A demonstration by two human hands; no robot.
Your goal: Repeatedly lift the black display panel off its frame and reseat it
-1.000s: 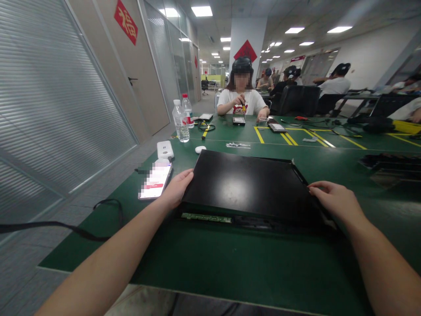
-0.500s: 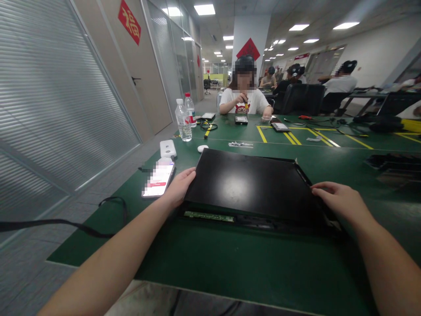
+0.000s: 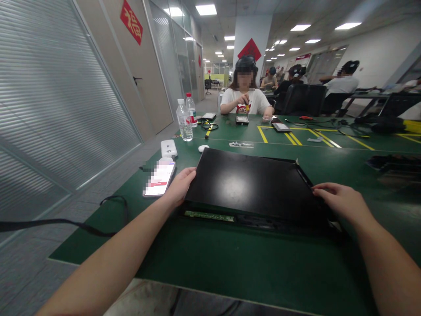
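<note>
A flat black display panel lies in front of me on the green table, its dark surface reflecting a bright spot. Along its near side a narrow green circuit board shows beside black framing. My left hand is closed on the panel's left edge, with the thumb on top and the other fingers partly hidden. At the right edge, my right hand pinches the panel's rim between thumb and fingers. The panel's near right corner is dark and hard to make out.
Left of the panel lie a lit phone and a white power bank. Two bottles stand behind them. A co-worker sits opposite, holding a screwdriver over a hard drive. Dark parts lie at the right.
My hands and the panel stay almost where they were; the whole view shifts slightly. The co-worker's hand has barely moved.
</note>
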